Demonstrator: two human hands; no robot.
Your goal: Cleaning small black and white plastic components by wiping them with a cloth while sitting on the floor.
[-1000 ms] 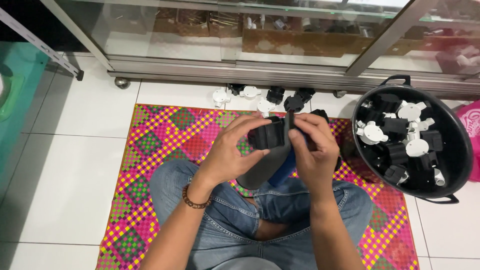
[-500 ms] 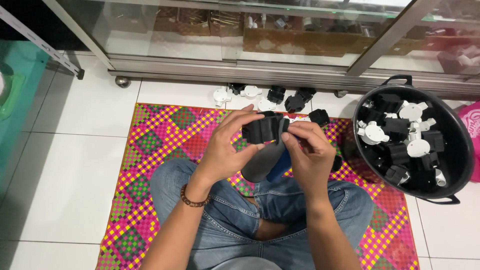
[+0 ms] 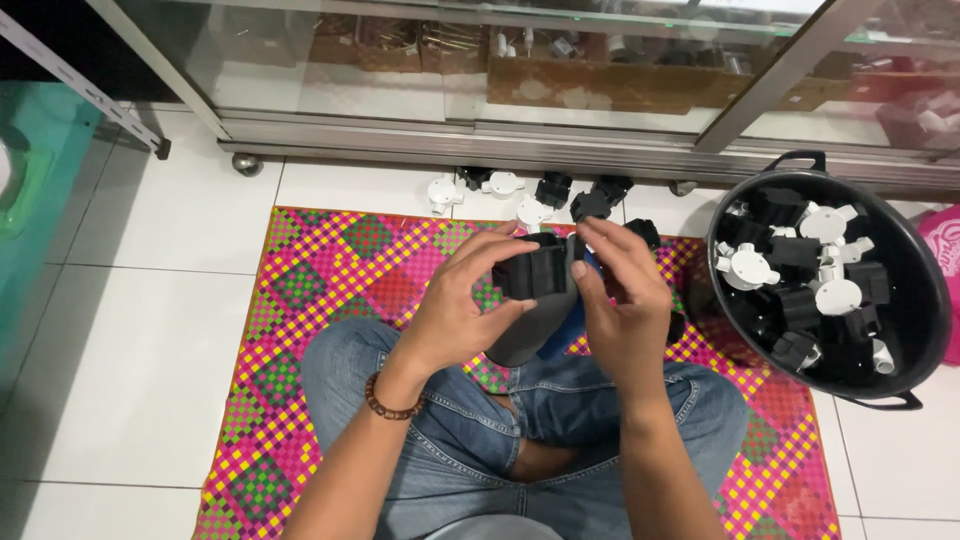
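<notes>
You sit cross-legged on a woven mat (image 3: 330,270) of pink, green and yellow checks laid over white floor tiles (image 3: 150,300), with a glass-fronted cabinet (image 3: 480,70) along the far side. Your left hand (image 3: 462,300) is closed around a black round box (image 3: 535,268) held above your lap, and your right hand (image 3: 622,300) touches its right side with curled fingers. A black tub (image 3: 930,300) of black and white fittings stands on the right, and a few loose fittings (image 3: 530,195) lie on the tiles by the cabinet.

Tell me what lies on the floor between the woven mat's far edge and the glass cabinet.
In the head view, a scatter of small black and white round fittings lies on the white tiles between the woven mat and the glass cabinet.
</notes>
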